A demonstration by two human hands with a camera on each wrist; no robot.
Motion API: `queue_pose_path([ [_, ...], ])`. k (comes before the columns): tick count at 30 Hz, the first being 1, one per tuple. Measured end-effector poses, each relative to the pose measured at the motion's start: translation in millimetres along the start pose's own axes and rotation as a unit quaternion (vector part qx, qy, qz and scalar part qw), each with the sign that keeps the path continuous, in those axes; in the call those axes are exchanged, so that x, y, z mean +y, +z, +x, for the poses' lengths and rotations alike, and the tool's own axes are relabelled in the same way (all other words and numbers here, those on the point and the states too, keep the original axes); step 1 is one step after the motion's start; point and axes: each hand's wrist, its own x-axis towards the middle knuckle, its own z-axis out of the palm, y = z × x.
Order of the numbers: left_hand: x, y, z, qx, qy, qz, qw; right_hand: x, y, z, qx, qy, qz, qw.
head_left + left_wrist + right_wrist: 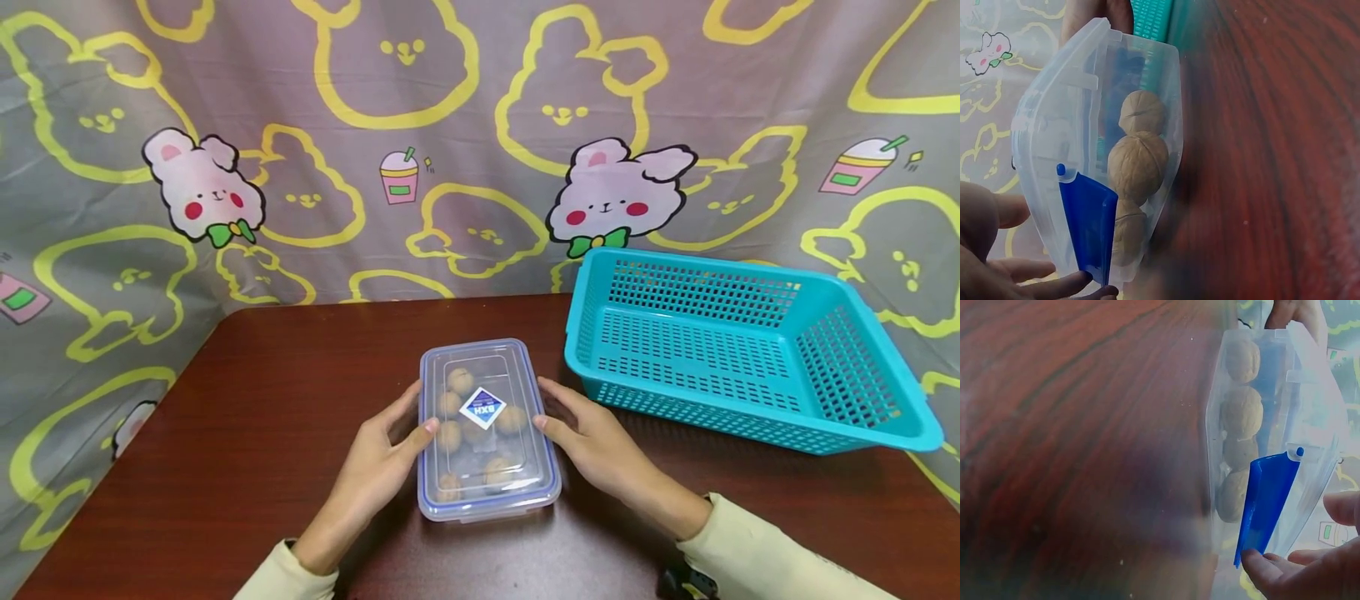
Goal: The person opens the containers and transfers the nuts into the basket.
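Observation:
A clear plastic food container (534, 467) with a blue-edged lid and a diamond-shaped label lies on the table, several walnuts (1138, 164) inside it. My left hand (381, 450) holds its left side, thumb at the lid's edge. In the left wrist view, fingertips touch the lower end of a blue latch (1089, 215), which slants outward from the wall. On the opposite side my right hand (596, 435) holds the container likewise. Its fingertips are at the lower end of another slanted blue latch (1269, 500) in the right wrist view.
A turquoise plastic basket (720, 408) with perforated walls stands to the right of the container, close to my right hand. Under everything is a dark red-brown wooden table (300, 367). A patterned cloth (465, 150) hangs behind its back edge.

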Motion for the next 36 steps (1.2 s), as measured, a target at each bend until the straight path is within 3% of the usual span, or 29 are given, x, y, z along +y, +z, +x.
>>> queue_pose_path([
  [7, 3.9, -1.6, 0.6, 0.036, -0.038, 0.000, 0.9986, -1.5, 0.8, 1.5, 0.026, -0.017, -0.014, 0.9994],
  [11, 5.0, -2.2, 0.4, 0.038, -0.047, -0.003, 0.9982, -4.1, 0.3, 1.8, 0.023, 0.000, -0.006, 0.9997],
  [15, 5.8, -2.4, -0.2, 0.029, -0.048, -0.020, 0.9982, -5.4, -0.3, 3.3, 0.010, 0.037, 0.031, 0.9988],
  [20, 7.3, -2.9, -1.2, 0.008, -0.082, -0.074, 0.9938, -4.1, 0.5, 6.9, -0.014, 0.068, 0.091, 0.9934],
  [25, 9.3, -4.1, -0.7, -0.015, -0.112, -0.110, 0.9875, -4.7, 0.3, 9.2, -0.027, 0.096, 0.118, 0.9880],
  [36, 11.3, -8.5, -0.1, -0.040, -0.137, -0.126, 0.9817, -5.3, 0.0, 13.5, -0.034, 0.125, 0.155, 0.9795],
])
